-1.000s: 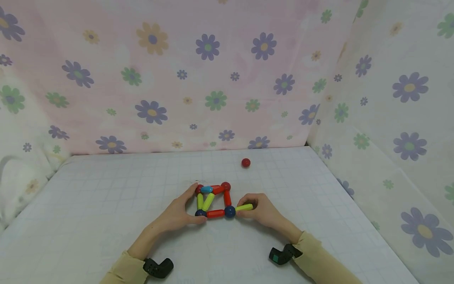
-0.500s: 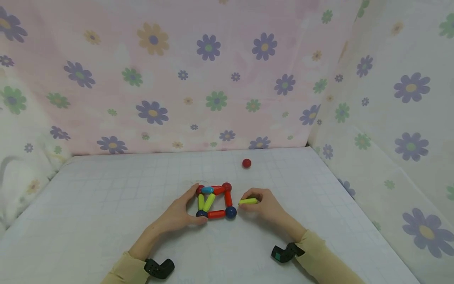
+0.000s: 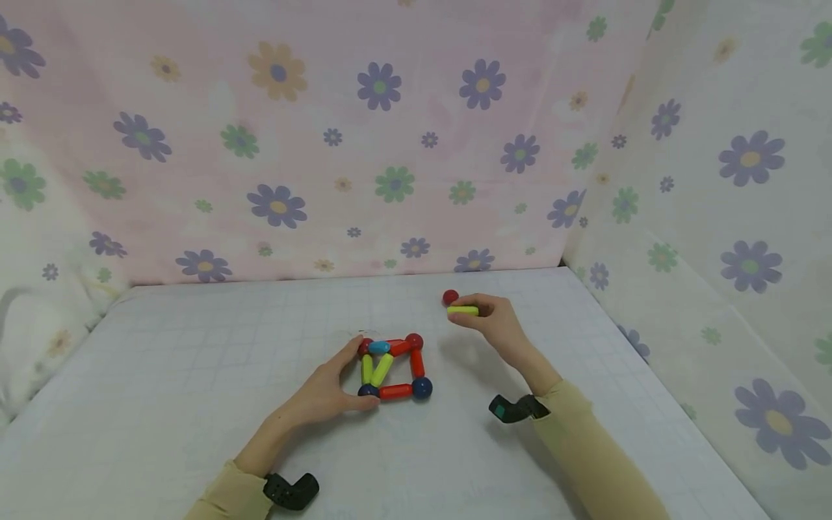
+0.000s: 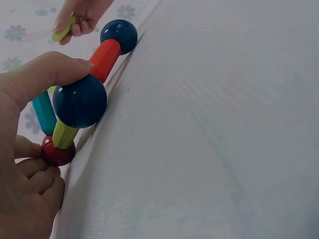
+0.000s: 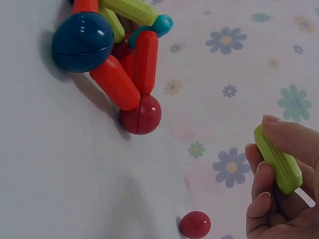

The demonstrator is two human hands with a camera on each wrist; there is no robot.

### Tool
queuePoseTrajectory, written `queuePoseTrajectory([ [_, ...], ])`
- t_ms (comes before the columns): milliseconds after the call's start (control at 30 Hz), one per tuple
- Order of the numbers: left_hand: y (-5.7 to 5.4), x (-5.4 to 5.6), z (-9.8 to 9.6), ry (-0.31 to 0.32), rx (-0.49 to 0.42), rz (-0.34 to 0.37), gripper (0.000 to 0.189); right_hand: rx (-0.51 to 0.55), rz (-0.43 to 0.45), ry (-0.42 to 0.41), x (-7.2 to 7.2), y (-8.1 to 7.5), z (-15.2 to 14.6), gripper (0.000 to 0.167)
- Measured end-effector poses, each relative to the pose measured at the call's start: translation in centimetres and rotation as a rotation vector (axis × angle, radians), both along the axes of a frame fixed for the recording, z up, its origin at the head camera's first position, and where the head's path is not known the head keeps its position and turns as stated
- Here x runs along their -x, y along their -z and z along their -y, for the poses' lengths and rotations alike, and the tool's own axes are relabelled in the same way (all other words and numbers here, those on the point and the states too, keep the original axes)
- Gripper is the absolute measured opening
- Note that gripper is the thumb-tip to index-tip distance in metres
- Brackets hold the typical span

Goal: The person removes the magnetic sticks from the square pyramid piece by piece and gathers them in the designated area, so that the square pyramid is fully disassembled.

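Observation:
A frame of magnetic building rods and balls lies on the table, with red rods (image 3: 395, 391), yellow-green rods (image 3: 382, 369) and a teal rod (image 3: 379, 347). Its near corners are dark blue balls (image 3: 422, 388) and its far corners red balls (image 3: 414, 341). My left hand (image 3: 325, 390) grips the left side, thumb on the near blue ball (image 4: 79, 102) and fingers against the far red ball (image 4: 58, 151). Raised above the table, my right hand (image 3: 499, 328) pinches a yellow-green magnetic rod (image 5: 279, 162) between thumb and fingers, apart from the frame.
A loose red ball (image 3: 449, 297) sits toward the back of the white table (image 3: 214, 361), close by the right hand in the head view. Flower-printed cloth (image 3: 403, 115) hangs behind and along the right side.
My right hand first draws the yellow-green rod away from the near right blue ball, then carries it up and back toward the loose red ball. The left hand stays on the frame.

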State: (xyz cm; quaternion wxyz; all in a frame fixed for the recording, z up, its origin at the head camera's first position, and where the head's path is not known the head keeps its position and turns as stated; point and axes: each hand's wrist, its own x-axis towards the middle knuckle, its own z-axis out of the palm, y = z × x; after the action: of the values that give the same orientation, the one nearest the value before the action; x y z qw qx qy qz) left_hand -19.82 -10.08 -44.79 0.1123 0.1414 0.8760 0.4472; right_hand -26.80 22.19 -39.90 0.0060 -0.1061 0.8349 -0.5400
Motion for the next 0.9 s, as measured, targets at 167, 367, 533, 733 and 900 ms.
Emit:
queuePoseTrajectory([
  [167,0.0,0.0,0.0,0.004,0.001,-0.003,0.107,0.024,0.02,0.015,1.3,0.1,0.2,0.044],
  [367,0.0,0.0,-0.1,0.011,0.001,-0.006,0.107,0.04,0.032,0.054,2.1,0.8,-0.3,0.043],
  [533,-0.1,0.0,-0.2,0.01,0.004,-0.002,0.107,0.038,0.057,0.073,2.4,1.3,-0.9,0.037],
  [733,-0.2,-0.1,-0.1,-0.004,0.009,0.002,0.107,0.046,0.061,0.057,3.0,1.8,-1.4,0.038],
  [900,-0.1,-0.1,0.0,-0.003,0.011,-0.003,0.107,0.04,0.082,0.076,3.5,2.4,-1.5,0.038],
])
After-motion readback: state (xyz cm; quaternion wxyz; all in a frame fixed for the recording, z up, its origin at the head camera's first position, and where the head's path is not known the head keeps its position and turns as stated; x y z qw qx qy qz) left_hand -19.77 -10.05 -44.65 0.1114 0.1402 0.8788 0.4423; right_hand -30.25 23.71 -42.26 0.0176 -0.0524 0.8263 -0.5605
